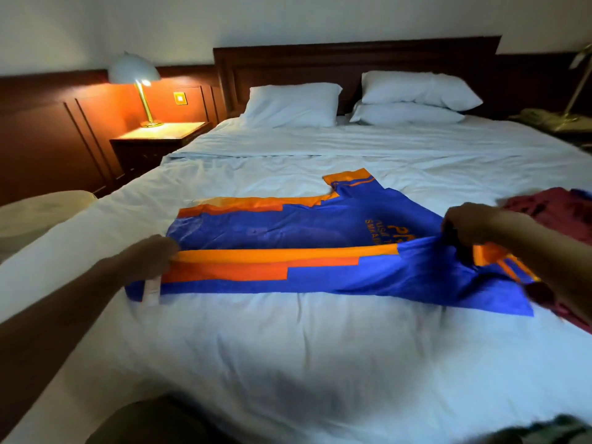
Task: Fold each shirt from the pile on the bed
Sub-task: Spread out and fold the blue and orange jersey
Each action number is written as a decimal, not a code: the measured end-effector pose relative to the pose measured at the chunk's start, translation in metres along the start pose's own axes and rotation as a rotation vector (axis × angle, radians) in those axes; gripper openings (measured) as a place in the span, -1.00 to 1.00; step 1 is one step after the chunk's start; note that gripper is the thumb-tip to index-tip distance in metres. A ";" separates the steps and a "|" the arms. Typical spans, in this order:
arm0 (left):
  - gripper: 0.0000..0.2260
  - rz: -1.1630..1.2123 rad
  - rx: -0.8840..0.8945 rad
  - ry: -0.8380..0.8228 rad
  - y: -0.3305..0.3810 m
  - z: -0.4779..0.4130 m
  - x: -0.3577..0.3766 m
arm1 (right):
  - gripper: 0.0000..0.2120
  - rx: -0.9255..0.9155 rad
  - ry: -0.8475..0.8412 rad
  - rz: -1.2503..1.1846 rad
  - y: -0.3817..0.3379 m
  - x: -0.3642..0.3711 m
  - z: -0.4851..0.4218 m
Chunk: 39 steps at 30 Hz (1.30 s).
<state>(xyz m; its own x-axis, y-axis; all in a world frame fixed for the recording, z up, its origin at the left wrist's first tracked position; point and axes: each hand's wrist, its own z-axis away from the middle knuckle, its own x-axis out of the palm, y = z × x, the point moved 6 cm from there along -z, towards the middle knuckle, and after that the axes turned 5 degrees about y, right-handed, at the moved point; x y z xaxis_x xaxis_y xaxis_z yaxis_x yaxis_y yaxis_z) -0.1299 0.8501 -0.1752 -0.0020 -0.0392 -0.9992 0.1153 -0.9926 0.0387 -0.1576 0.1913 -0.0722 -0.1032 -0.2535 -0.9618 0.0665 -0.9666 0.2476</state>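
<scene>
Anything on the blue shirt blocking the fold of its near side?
Nothing visible. The left hand and right hand grip the blue shirt at its near side; the maroon clothes lie at its right end, not on its body.

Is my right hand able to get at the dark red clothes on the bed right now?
Probably yes, once it lets go. The right hand grips the blue and orange shirt, but the dark red clothes lie right beside it on the bed, nothing between.
</scene>
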 end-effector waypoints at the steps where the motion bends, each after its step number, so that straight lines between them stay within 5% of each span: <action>1: -0.73 0.001 -0.022 -0.017 0.011 0.012 -0.018 | -0.79 0.045 0.100 -0.060 0.001 -0.010 -0.008; 8: -0.76 -0.146 -0.040 0.068 0.033 0.015 -0.059 | -0.46 0.212 0.445 -0.175 -0.026 -0.003 -0.039; 13: -0.68 0.001 0.174 -0.170 0.058 0.014 -0.036 | -0.36 -0.170 0.197 -0.210 -0.086 0.064 -0.049; 16: -0.62 0.009 0.177 -0.127 0.055 0.012 -0.023 | -0.54 -0.181 0.114 -0.217 -0.089 0.091 -0.058; 20: -0.71 -0.023 0.192 0.078 0.042 0.000 -0.013 | -0.77 -0.155 0.423 -0.157 -0.085 0.075 -0.080; 24: -0.63 0.027 0.112 0.077 0.020 -0.012 -0.005 | -0.80 -0.089 0.657 -0.171 -0.085 0.052 -0.102; 27: -0.52 0.158 0.006 0.022 0.008 -0.016 -0.013 | -0.79 -0.014 0.567 -0.224 -0.092 0.047 -0.111; 30: -0.45 0.565 -0.121 -0.046 0.001 -0.012 -0.028 | -0.64 -0.063 0.459 -0.326 -0.114 0.049 -0.108; 32: -0.43 0.759 -0.171 -0.204 -0.005 -0.004 -0.033 | -0.42 -0.209 0.391 -0.400 -0.145 0.048 -0.096; 35: -0.26 0.716 -0.210 -0.509 -0.006 0.019 -0.030 | -0.13 -0.353 0.199 -0.453 -0.193 0.055 -0.084; 37: -0.25 0.677 -0.217 -0.539 -0.011 0.026 -0.027 | -0.22 -0.365 0.155 -0.448 -0.214 0.055 -0.085; 39: -0.37 0.833 -0.257 -0.413 -0.014 0.027 -0.030 | -0.53 -0.363 0.156 -0.496 -0.228 0.051 -0.087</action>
<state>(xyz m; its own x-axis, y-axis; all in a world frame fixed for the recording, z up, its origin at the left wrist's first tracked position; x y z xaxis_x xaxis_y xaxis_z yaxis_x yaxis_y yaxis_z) -0.1579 0.8618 -0.1453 -0.1653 -0.8058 -0.5687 0.4518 -0.5744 0.6826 -0.0912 0.4019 -0.1877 -0.0638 0.2567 -0.9644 0.3835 -0.8859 -0.2611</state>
